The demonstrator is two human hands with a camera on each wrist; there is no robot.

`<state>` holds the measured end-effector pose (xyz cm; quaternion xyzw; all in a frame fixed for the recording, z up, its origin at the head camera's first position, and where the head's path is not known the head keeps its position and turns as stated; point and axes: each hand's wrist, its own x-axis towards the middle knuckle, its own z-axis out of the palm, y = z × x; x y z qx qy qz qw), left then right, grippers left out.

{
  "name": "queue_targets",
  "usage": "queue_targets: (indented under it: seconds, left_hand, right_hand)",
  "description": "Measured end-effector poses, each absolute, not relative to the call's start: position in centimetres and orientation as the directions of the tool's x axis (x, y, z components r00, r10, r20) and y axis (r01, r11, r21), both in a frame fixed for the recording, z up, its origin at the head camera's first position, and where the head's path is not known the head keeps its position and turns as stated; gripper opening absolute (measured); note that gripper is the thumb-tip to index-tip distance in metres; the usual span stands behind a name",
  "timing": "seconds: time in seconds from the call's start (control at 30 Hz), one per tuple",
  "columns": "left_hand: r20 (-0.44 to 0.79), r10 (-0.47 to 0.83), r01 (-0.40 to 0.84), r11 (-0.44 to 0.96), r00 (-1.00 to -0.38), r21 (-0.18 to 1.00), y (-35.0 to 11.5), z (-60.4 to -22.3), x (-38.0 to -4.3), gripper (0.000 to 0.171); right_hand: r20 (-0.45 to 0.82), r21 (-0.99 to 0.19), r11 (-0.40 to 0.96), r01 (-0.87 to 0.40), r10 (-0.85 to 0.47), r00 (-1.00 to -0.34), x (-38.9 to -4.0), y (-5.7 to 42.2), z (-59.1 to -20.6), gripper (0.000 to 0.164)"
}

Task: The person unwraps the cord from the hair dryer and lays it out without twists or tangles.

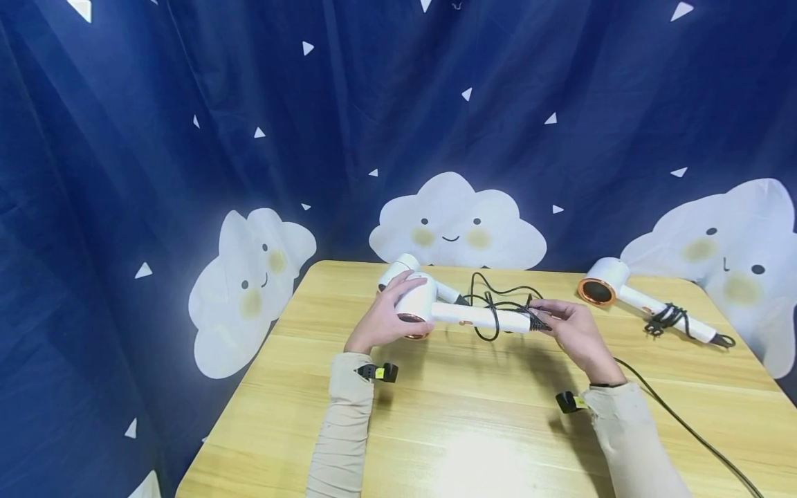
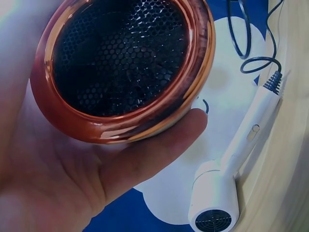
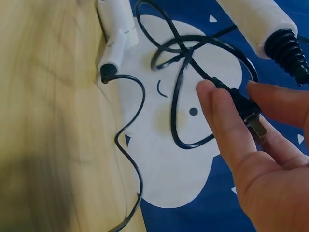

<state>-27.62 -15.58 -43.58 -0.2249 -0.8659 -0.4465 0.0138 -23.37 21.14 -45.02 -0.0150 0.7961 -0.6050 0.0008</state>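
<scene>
Above the table, my left hand (image 1: 385, 317) grips a white hair dryer (image 1: 476, 316) round its head, with the handle pointing right. The copper-coloured rim (image 2: 116, 129) and dark mesh face the left wrist camera. At the handle's end, my right hand (image 1: 580, 333) pinches the black plug (image 3: 245, 104) between thumb and fingers, its metal prongs pointing toward the palm. The black cord (image 3: 176, 101) hangs in loose loops beside the handle. Close behind lies a second, slimmer white hair dryer (image 2: 217, 193) on the table, partly hidden in the head view by the held one.
To the right on the table lies another white hair dryer (image 1: 610, 277) with a copper rim, its cord (image 1: 667, 316) bundled round the handle. A dark cable (image 1: 691, 429) runs along the table's right side. Behind the wooden table (image 1: 299, 415) hangs a blue cloud-patterned curtain (image 1: 349, 124).
</scene>
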Motion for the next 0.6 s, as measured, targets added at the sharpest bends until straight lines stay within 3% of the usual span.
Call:
queue_targets:
  seconds: [0.13,0.27,0.6]
  left_hand:
    - [0.221,0.391,0.407,0.498,-0.894,0.766,-15.3,-43.7,-27.5,0.087]
    - [0.21,0.392,0.399,0.501,-0.896,0.768,-15.0,-43.6,-27.3,0.087]
    - [0.21,0.412,0.417,0.514,-0.887,0.749,-14.6,-44.2,-27.7,0.088]
  right_hand:
    - [0.087,-0.98,0.177,-0.087,-0.006,-0.996,-23.1,21.5,-44.7,0.045]
    - [0.142,-0.989,0.038,-0.142,-0.002,-0.99,-22.8,21.5,-44.2,0.04]
    - [0.287,-0.949,-0.128,-0.288,0.029,-0.958,-22.2,20.8,-42.7,0.033]
